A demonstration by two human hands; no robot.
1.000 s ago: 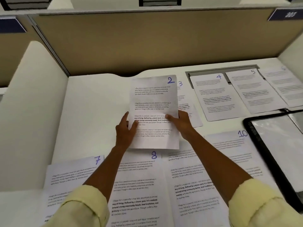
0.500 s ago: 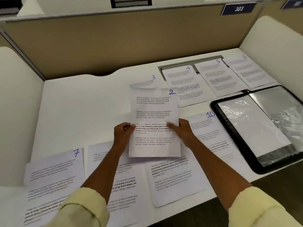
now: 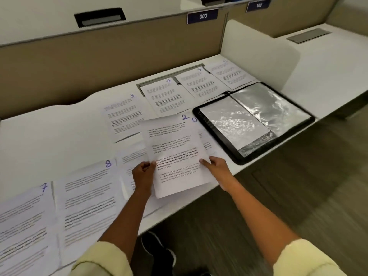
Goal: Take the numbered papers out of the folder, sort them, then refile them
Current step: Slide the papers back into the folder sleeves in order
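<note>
We are holding the sheet numbered 2 [image 3: 175, 154] at the centre of the frame, lifted above the bench [image 3: 49, 140]. The left hand [image 3: 143, 174] is pinching its lower left edge with curled fingers; the right hand [image 3: 216, 166] is gripping its lower right edge, thumb on top.

Taking-out appears complete, as we judge it: the folder [image 3: 253, 120] is lying open at the right of the frame, and its clear sleeves are showing no printed sheet. Sorting also appears largely done, since the papers are lying in numbered order. Sheet 3 [image 3: 123, 116] is lying just above and left of the held sheet. Sheet 4 [image 3: 165, 96], sheet 5 [image 3: 199, 82] and a further sheet [image 3: 231, 73], whose number is too faint to read, are running toward the upper right. Sheet 7 [image 3: 22, 222] and sheet 8 [image 3: 87, 200] are lying at the lower left. A partly covered sheet [image 3: 131, 156] is lying beside sheet 8, and another sheet [image 3: 203, 140], showing only a "0" at its corner, is lying under the held sheet.

Refiling appears to be at its start. We are not seeing a sheet 1 anywhere, so we cannot tell whether it is already filed. Everything on the bench remains to be returned to the folder.
</note>
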